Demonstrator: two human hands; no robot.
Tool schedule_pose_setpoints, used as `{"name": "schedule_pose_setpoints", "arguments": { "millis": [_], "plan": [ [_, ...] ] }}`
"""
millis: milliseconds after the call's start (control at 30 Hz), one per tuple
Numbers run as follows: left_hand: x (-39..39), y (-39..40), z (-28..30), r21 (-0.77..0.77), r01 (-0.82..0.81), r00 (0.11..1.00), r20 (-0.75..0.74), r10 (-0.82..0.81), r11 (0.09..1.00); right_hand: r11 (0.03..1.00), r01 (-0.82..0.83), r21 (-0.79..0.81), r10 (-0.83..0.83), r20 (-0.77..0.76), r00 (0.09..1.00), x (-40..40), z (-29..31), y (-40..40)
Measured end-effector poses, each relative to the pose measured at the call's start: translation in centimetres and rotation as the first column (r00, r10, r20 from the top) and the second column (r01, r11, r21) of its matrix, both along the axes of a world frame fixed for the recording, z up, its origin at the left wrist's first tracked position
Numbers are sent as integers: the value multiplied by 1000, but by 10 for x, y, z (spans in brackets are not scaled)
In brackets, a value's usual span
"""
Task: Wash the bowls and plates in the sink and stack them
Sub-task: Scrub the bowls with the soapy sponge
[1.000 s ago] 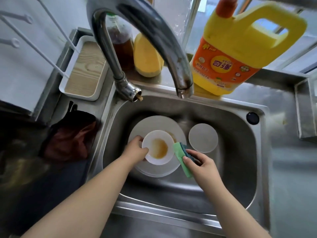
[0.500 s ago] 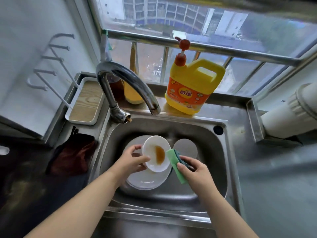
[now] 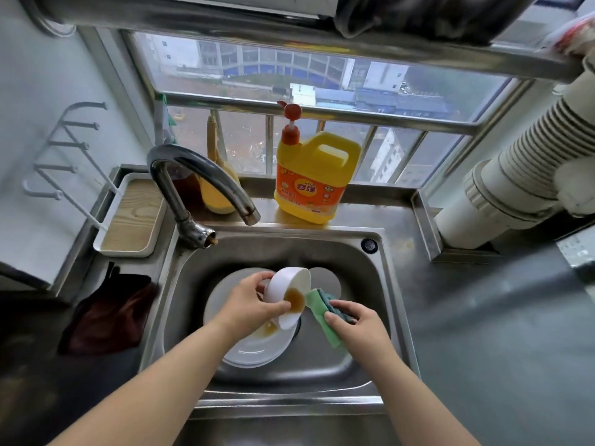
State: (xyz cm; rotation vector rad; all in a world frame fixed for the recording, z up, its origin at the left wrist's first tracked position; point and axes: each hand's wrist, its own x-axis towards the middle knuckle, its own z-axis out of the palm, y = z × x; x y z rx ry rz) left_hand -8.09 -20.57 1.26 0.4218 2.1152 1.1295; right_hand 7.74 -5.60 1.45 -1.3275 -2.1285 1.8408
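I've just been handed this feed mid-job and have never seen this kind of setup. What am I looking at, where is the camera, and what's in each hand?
There is no machine here: a person wears one wide-angle camera on the head, looking down at their own bare arms over a steel sink. The left hand holds a white bowl tipped on its side, with brown liquid running out onto the large white plate below. The right hand grips a green sponge right beside the bowl's rim. Another round white dish lies behind. The faucet shows no water running. A yellow detergent jug stands on the ledge.
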Motion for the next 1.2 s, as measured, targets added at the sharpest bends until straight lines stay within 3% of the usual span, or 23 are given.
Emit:
{"name": "schedule_pose_setpoints", "arguments": {
  "millis": [67,167,633,733,800,900,1033,1200],
  "plan": [
    [4,7,1,-60,61,984,-161,-70,996,1000,4,21,-4,7,1000,3,-2,2],
    [8,13,4,-114,124,949,-276,-151,986,999,19,37,-19,11,1000,7,-3,6],
    [9,26,30,-14,219,898,-387,-207,976,996,45,71,-43,-26,999,14,9,20],
    [8,28,31,41,117,963,-250,-103,992,997,32,72,-31,-24,999,12,11,20],
    [9,25,26,88,-21,999,-28,24,996,996,27,81,-25,-22,999,12,10,19],
    [10,14,10,83,-207,944,277,176,975,995,-21,93,23,-19,1000,9,7,14],
    [18,3,6,86,-252,887,418,194,964,978,-182,102,187,-41,981,-10,13,-8],
    [20,-3,16,160,-305,851,488,193,939,927,-360,106,369,-75,926,-32,18,-32]
  ]
}}
